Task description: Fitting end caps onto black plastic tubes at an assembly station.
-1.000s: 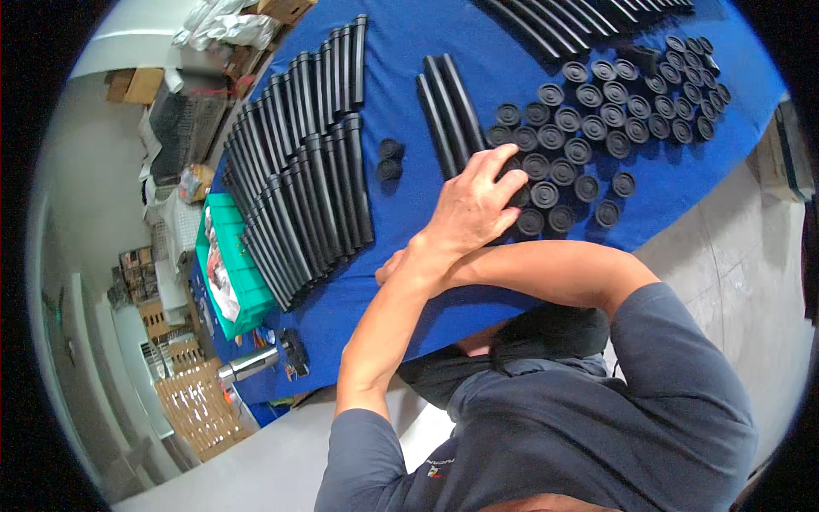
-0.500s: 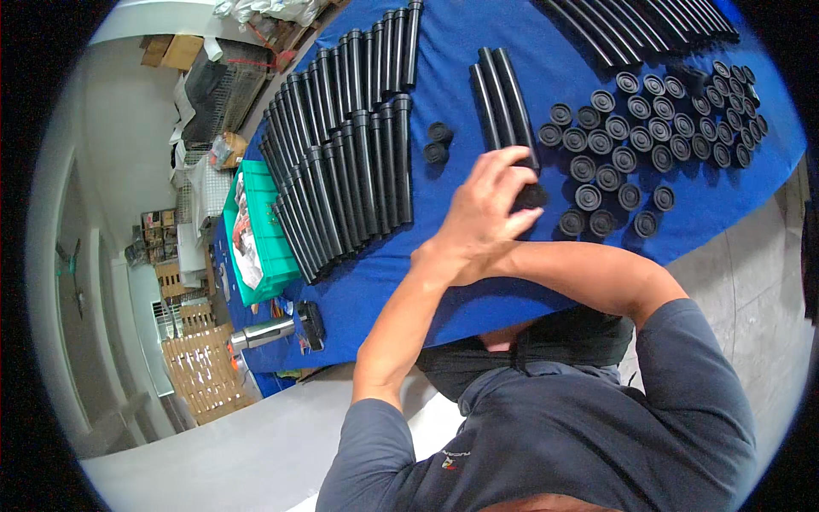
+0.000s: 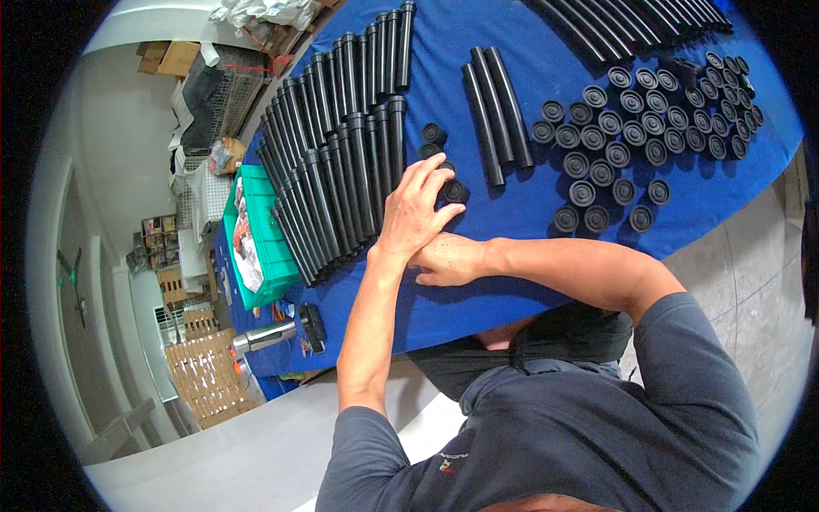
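Observation:
My left hand (image 3: 415, 209) is over the middle of the blue-covered table, thumb and fingers curled round two black round caps (image 3: 453, 191). Just beyond its fingertips lie two more black caps (image 3: 433, 133). My right hand (image 3: 452, 258) rests at my left wrist, with most of its fingers hidden there; whether it holds anything does not show. To the right of the left hand, three black tubes (image 3: 499, 111) lie side by side. Many similar caps (image 3: 617, 154) are spread farther right, ridged round faces up.
Rows of black tubes with collared ends (image 3: 358, 171) cover the table's left part. More tubes (image 3: 597, 34) lie at the far right. A green bin (image 3: 271, 247) with bagged things stands at the left edge, near a silver-and-black tool (image 3: 266, 336). The blue cloth (image 3: 512, 222) covers the table.
Both hands have moved left, from the near end of the three tubes to beside the two separate caps. Two caps now lie at my left fingers there. The three tubes' near ends are uncovered.

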Demonstrator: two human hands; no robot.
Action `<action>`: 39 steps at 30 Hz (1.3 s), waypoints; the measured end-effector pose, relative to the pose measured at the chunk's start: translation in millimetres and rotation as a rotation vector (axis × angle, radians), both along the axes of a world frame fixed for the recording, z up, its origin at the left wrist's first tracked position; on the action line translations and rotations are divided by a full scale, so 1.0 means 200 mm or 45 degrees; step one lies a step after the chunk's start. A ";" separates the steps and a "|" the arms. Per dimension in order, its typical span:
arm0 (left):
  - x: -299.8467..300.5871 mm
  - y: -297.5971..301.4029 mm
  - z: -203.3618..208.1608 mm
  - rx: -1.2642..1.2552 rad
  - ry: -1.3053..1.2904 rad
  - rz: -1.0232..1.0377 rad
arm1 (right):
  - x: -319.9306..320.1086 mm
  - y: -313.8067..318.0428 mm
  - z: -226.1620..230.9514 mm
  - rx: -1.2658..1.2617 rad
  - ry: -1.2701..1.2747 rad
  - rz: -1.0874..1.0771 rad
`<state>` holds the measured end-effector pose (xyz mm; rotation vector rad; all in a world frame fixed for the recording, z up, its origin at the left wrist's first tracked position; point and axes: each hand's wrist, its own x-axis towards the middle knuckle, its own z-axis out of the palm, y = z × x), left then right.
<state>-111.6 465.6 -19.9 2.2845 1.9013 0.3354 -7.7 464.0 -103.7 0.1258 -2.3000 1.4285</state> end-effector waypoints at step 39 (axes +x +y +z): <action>0.40 -0.35 0.26 0.607 -1.359 0.475 | -0.01 0.01 0.00 -0.042 0.053 0.043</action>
